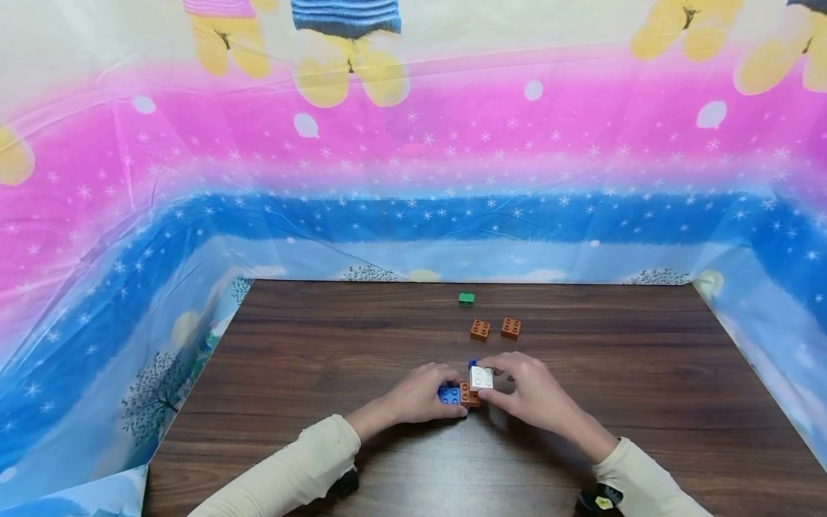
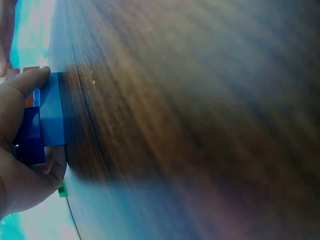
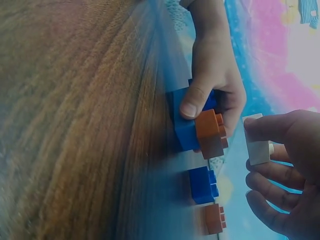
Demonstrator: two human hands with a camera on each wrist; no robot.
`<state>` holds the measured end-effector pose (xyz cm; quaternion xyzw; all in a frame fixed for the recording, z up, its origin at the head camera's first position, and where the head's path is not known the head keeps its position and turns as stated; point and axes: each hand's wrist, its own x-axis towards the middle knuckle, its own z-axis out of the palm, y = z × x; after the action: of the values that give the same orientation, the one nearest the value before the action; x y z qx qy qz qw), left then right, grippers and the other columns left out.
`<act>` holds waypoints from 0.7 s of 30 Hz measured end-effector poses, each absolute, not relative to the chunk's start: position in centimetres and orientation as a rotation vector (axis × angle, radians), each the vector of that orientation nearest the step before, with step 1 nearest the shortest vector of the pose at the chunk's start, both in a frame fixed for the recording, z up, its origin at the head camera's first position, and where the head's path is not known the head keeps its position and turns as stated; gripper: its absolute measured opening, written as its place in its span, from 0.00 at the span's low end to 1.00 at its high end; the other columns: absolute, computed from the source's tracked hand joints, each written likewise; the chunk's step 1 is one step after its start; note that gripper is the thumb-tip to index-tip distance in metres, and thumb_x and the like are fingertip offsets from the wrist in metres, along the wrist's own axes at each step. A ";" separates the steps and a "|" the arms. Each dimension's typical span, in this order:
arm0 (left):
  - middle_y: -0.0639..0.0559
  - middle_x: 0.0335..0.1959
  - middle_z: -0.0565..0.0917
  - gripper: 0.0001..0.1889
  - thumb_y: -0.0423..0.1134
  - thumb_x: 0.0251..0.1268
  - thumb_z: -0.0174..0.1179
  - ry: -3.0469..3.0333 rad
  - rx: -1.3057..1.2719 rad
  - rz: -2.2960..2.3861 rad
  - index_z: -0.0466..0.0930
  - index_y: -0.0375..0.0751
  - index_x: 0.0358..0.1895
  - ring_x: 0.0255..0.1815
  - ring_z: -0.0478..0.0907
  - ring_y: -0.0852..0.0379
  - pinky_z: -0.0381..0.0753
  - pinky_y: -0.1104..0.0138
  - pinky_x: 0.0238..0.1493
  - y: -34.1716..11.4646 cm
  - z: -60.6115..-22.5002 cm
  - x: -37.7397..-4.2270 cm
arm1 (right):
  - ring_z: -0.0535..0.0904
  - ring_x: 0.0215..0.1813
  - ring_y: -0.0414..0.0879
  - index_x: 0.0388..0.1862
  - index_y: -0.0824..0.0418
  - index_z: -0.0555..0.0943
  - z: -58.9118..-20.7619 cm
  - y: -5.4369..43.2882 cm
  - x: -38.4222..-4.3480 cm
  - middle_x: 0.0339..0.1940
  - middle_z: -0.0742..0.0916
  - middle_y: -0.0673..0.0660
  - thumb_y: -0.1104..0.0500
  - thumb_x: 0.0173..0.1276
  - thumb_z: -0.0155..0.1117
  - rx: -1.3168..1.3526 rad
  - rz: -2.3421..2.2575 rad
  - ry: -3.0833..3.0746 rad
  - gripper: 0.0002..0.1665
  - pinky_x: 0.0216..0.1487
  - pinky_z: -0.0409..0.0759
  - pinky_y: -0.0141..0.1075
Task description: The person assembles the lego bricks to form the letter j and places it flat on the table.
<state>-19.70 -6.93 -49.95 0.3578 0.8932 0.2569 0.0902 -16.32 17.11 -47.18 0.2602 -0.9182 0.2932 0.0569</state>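
My left hand [image 1: 416, 393] grips a small stack of building bricks low on the table. Lighter blue brickwork [image 3: 186, 131] forms its bottom layer; on top sit a dark blue brick [image 1: 449, 396] and, beside that, an orange brick [image 3: 209, 134]. In the right wrist view the left thumb presses the near side of the stack. Between thumb and fingers, my right hand [image 1: 535, 393] pinches a white brick [image 1: 481, 378], held just above the orange one and apart from it in the right wrist view. Another dark blue brick [image 3: 201, 185] stands right behind the stack, mostly hidden in the head view.
Farther back on the brown wooden table [image 1: 336, 323] lie two orange bricks [image 1: 480, 329] side by side. Behind them is a small green brick [image 1: 466, 299]. A patterned pink and blue cloth [image 1: 413, 158] hangs around the table's back and sides.
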 end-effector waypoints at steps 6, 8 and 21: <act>0.62 0.43 0.82 0.19 0.55 0.61 0.72 2.657 1.058 0.766 0.84 0.52 0.51 0.41 0.74 0.65 0.74 0.70 0.43 -7.1 -50.0 -19.7 | 0.85 0.46 0.43 0.58 0.53 0.85 -47.3 16.8 -16.2 0.51 0.88 0.50 0.50 0.64 0.77 0.818 0.885 -2.813 0.24 0.43 0.82 0.38; 0.62 0.44 0.82 0.20 0.55 0.61 0.72 2.657 1.062 0.769 0.84 0.52 0.52 0.41 0.74 0.66 0.74 0.70 0.43 -7.1 -50.0 -19.7 | 0.85 0.47 0.43 0.58 0.53 0.85 -47.4 16.8 -16.2 0.51 0.88 0.50 0.50 0.64 0.77 0.823 0.886 -2.817 0.24 0.43 0.83 0.38; 0.61 0.42 0.82 0.17 0.54 0.60 0.73 2.687 1.099 0.765 0.84 0.52 0.47 0.41 0.74 0.64 0.73 0.70 0.43 -6.9 -50.2 -19.7 | 0.84 0.47 0.39 0.58 0.50 0.86 -48.1 16.4 -16.3 0.50 0.89 0.46 0.47 0.65 0.76 0.884 0.879 -2.821 0.23 0.43 0.81 0.38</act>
<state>-19.70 -6.94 -50.21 0.3651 0.8929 0.2541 0.0698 -16.34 16.38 -48.10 0.2866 -0.9143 0.2848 0.0288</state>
